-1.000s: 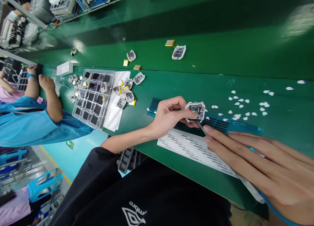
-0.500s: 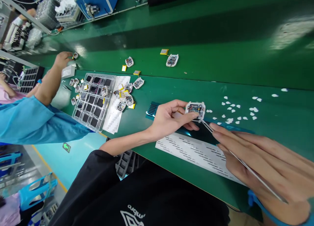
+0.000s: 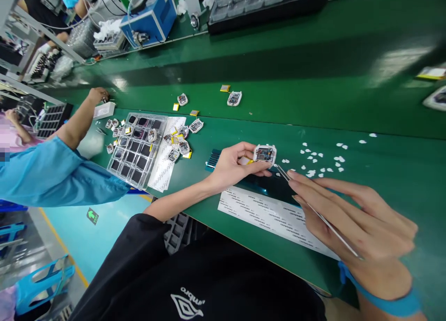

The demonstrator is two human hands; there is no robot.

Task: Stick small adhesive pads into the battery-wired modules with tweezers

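Observation:
Between the thumb and fingers of my left hand (image 3: 233, 165) is a white watch case (image 3: 265, 154) with its circuit board facing up. A yellow-edged battery (image 3: 245, 160) shows beside it, partly behind the fingers. My right hand (image 3: 344, 214) is closed around metal tweezers (image 3: 329, 223), whose tips are just off the lower right corner of the case. Under both hands lie a dark glossy sheet (image 3: 258, 185) and a white printed strip (image 3: 258, 207). Small white stickers (image 3: 311, 173) are scattered on the green table to the right of the case.
A clear tray (image 3: 130, 153) of dark square screens stands left, with several watch cases (image 3: 183, 147) and batteries beside it. Another watch case (image 3: 234, 98) lies further back. A co-worker's blue sleeve (image 3: 62, 167) reaches in at left. A blue box (image 3: 149, 21) stands behind.
The view has shifted, and more shows at the right edge and back. The tweezer tips have drawn slightly away from the case's corner. My left hand still holds the watch case.

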